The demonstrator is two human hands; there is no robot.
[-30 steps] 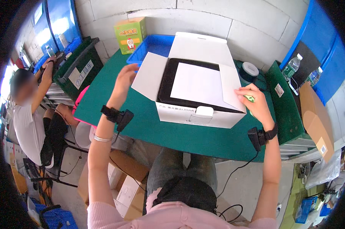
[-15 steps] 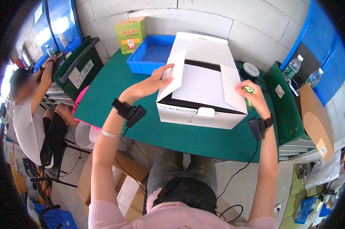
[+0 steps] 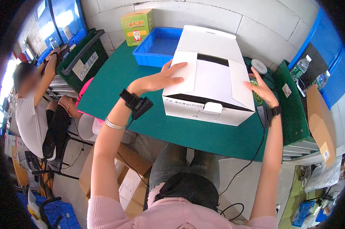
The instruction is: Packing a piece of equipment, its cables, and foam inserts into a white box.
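Observation:
A white cardboard box [image 3: 203, 114] with a line drawing on its front stands on the green table, its lid [image 3: 210, 42] tilted up at the back. Both side flaps are folded inward over a white sheet or panel [image 3: 213, 78], with black padding showing round its edges. My left hand [image 3: 159, 79] lies on the left flap [image 3: 187, 74], fingers stretched and apart. Beside the right flap [image 3: 239, 82], my right hand [image 3: 264, 91] rests its thumb near the box edge with the other fingers spread. A bright green item [image 3: 256, 95], partly hidden, lies behind that hand.
A blue tray [image 3: 153, 59] and a green-yellow carton [image 3: 137, 28] stand at the back left. A round grey-white device [image 3: 258, 66] sits behind my right hand. Green bins [image 3: 288, 114] flank the table, and a seated person [image 3: 29, 122] is at far left.
Both side flaps have gone down from raised to nearly flat over the sheet. My hands followed them, and the right hand's fingers have spread. The view has shifted slightly.

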